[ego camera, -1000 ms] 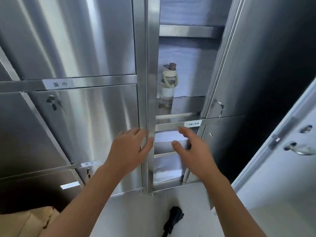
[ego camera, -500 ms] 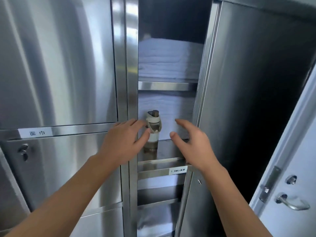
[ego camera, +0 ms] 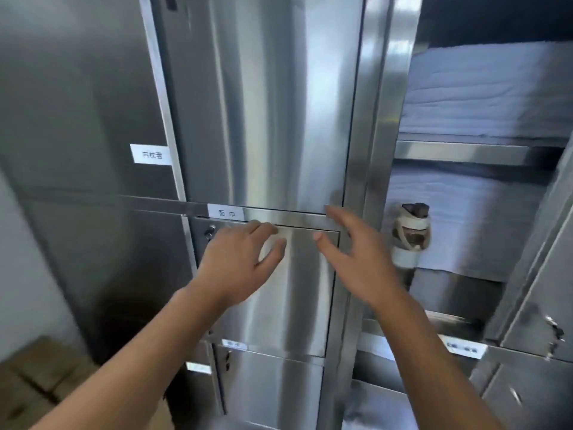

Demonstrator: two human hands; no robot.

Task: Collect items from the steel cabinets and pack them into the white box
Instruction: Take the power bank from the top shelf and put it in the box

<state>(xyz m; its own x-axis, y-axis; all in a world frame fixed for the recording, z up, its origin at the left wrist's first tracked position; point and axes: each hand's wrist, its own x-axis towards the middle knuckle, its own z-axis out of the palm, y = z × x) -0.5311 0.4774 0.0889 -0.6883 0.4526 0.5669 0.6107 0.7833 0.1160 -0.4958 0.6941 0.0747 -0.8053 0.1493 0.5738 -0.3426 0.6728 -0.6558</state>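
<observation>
Steel cabinets (ego camera: 273,119) fill the view. Both my hands are raised in front of a closed labelled steel door (ego camera: 297,293). My left hand (ego camera: 238,262) is open with fingers spread, empty, at the door's top left. My right hand (ego camera: 356,256) is open too, empty, by the door's right edge. To the right, an open compartment holds a water bottle (ego camera: 410,237) with a dark lid and a cream band, standing on the shelf (ego camera: 459,290). Folded white linen (ego camera: 483,91) lies stacked on the shelf above. The white box is out of sight.
An opened steel door (ego camera: 539,305) stands at the right edge. Brown cardboard boxes (ego camera: 34,377) sit low at the left. Small white labels mark the cabinet rails (ego camera: 152,154). More closed doors lie below.
The view has swung left and closer; the open compartment with the bottle now sits at the right. Both hands, still empty, have gone from the open compartment to the closed door.
</observation>
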